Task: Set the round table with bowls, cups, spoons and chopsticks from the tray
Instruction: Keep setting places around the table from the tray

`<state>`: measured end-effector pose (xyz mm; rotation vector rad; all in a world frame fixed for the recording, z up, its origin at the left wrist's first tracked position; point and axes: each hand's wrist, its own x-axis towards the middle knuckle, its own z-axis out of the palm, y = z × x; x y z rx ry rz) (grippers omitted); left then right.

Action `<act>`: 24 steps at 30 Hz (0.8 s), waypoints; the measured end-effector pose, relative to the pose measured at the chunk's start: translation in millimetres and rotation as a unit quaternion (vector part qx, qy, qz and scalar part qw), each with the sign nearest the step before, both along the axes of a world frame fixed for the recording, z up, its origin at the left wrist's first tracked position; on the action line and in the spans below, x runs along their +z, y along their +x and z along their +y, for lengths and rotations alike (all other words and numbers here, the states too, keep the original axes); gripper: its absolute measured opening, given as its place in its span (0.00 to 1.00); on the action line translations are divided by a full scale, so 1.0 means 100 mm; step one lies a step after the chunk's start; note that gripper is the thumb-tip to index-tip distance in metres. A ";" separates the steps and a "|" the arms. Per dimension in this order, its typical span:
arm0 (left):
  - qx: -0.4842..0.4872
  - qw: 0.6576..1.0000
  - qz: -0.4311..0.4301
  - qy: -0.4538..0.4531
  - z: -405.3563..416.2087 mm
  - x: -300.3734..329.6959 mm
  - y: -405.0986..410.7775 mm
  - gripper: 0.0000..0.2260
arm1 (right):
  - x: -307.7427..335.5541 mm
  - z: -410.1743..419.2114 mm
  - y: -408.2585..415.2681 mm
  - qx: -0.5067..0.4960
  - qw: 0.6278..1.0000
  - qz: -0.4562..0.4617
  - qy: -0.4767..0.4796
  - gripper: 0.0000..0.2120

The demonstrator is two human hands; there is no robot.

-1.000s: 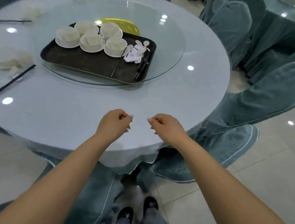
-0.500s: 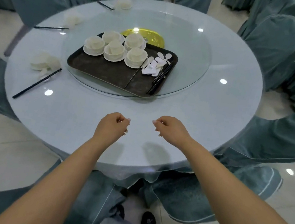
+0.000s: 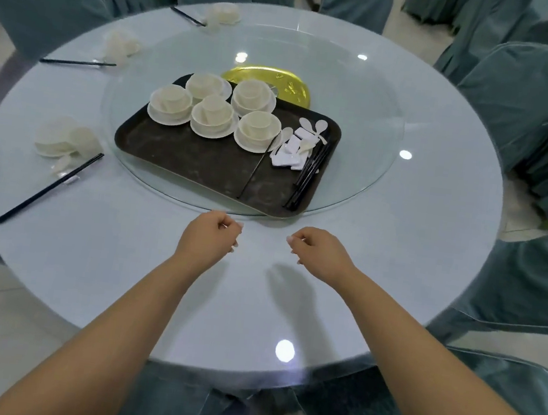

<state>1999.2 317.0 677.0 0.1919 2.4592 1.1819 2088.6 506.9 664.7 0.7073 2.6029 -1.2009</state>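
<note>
Landmark: dark brown tray [image 3: 182, 158], lying on the glass turntable [image 3: 372, 123] at the centre of the round worktop [image 3: 431, 261].

Left hand [image 3: 208, 239] and right hand [image 3: 320, 254] hover above the bare worktop just nearer the viewer than the tray's near edge. Fingers of both hands are loosely curled inward and hold nothing.

On the tray: five stacked sets of white bowl, cup and saucer [image 3: 213, 117] fill the far-left part. White spoons [image 3: 313, 127] and small white rests lie at the far-right part. Black chopsticks [image 3: 308, 173] lie along the right edge, and one single stick lies nearer the middle.

Left of the tray, on the worktop: three places already laid, the nearest with a bowl set [image 3: 63, 140] and a chopstick pair [image 3: 49, 188].

Judged step: reach for the next set. Advice: take the nearest stack by its saucer rim with one hand and steady the cup on top. Keep it level, since the stacked pieces can slide. Collect spoon and chopsticks with the other hand.

Writing: none legible. The gold disc [image 3: 281, 82] beyond the tray shows embossing too small to read.
</note>
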 end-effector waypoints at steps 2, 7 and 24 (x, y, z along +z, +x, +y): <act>-0.004 1.000 -0.005 0.004 -0.03 -0.05 -0.21 0.09 | -0.04 -0.07 -0.20 0.004 1.000 -0.005 0.017 0.15; -0.013 1.000 -0.013 0.001 -0.19 -0.18 -0.65 0.08 | -0.20 -0.27 -0.70 0.006 0.999 0.000 0.039 0.14; -0.034 0.997 -0.027 -0.063 -0.56 -0.50 -1.31 0.10 | -0.73 -0.34 -1.24 0.176 0.938 -0.170 0.244 0.34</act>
